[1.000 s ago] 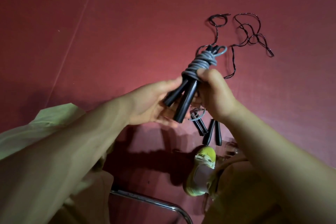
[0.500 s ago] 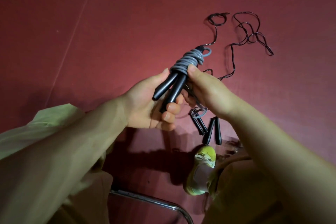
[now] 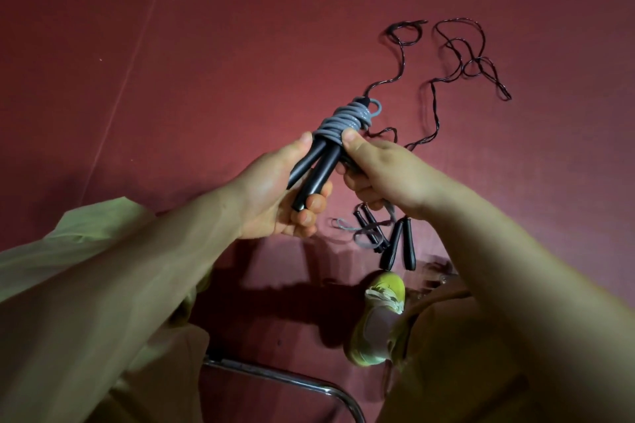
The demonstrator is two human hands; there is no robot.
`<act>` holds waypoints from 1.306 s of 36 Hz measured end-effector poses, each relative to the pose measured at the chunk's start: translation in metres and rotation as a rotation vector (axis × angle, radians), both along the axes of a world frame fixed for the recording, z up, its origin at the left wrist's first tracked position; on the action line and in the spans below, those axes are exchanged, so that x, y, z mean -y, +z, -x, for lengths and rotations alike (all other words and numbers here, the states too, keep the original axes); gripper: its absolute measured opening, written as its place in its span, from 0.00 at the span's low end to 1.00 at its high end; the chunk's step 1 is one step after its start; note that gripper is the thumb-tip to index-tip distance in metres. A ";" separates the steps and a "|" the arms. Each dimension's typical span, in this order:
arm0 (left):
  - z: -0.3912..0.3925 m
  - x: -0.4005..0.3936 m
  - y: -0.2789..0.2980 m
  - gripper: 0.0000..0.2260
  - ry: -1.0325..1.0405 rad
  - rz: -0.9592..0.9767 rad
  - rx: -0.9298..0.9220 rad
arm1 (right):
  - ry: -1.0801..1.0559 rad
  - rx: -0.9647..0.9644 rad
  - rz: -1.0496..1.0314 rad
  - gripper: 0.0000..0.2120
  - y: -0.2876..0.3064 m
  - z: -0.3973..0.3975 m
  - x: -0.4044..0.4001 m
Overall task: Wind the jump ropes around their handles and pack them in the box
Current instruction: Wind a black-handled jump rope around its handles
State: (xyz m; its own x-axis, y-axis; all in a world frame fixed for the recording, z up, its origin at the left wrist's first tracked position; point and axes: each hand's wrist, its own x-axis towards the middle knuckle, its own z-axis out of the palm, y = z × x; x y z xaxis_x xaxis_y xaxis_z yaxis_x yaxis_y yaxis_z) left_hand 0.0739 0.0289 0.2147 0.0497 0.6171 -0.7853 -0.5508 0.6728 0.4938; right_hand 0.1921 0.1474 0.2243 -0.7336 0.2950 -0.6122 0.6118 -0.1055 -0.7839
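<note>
A grey jump rope [image 3: 345, 120] is wound in tight coils around the top of its two black handles [image 3: 316, 170]. My left hand [image 3: 275, 197] grips the handles from below, thumb near the coils. My right hand [image 3: 381, 168] pinches the bundle just under the coils. On the red floor behind lies a loose dark rope [image 3: 457, 58], spread in loops. Two more pairs of black handles [image 3: 398, 244] lie on the floor below my right hand, one with grey rope [image 3: 364, 233] tangled around it. No box is in view.
A yellow-green shoe [image 3: 379, 316] rests on the red floor [image 3: 240, 45] near the handles. A chrome chair tube [image 3: 285, 378] curves along the bottom. Pale green fabric [image 3: 92, 227] covers my left side.
The wound bundle has shifted left and slightly down. My left hand has closed more firmly around the handles, and my right thumb stays pressed under the coils.
</note>
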 end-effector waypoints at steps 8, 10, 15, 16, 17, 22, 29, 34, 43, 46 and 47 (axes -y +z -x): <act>-0.003 0.002 -0.017 0.26 -0.075 0.005 -0.366 | 0.049 0.175 -0.216 0.27 -0.010 -0.002 0.010; -0.004 0.003 -0.018 0.28 -0.162 0.010 -0.463 | 0.055 0.229 -0.210 0.29 -0.011 -0.001 0.011; -0.006 0.004 -0.019 0.27 -0.308 -0.027 -0.609 | 0.054 0.341 -0.180 0.35 -0.014 -0.001 0.013; -0.007 0.005 -0.020 0.26 -0.332 -0.033 -0.627 | 0.054 0.349 -0.177 0.36 -0.015 -0.001 0.013; -0.007 0.005 -0.020 0.26 -0.351 -0.037 -0.636 | 0.049 0.353 -0.175 0.36 -0.015 0.000 0.013; -0.006 0.004 -0.018 0.18 -0.354 -0.052 -0.606 | 0.001 0.346 -0.150 0.35 -0.015 0.003 0.011; -0.002 0.004 -0.023 0.14 -0.338 -0.063 -0.586 | -0.024 0.357 -0.111 0.34 -0.014 0.003 0.011; 0.004 0.004 -0.032 0.14 -0.304 -0.046 -0.716 | 0.013 0.373 -0.129 0.35 -0.016 0.002 0.011; 0.008 0.005 -0.029 0.13 -0.232 -0.061 -0.738 | -0.098 0.243 -0.104 0.27 -0.010 0.004 0.010; 0.005 0.006 -0.025 0.17 -0.274 -0.067 -0.768 | -0.136 0.191 -0.101 0.30 -0.013 0.004 0.010; 0.004 0.007 -0.023 0.17 -0.278 -0.075 -0.779 | -0.144 0.172 -0.094 0.29 -0.013 0.004 0.010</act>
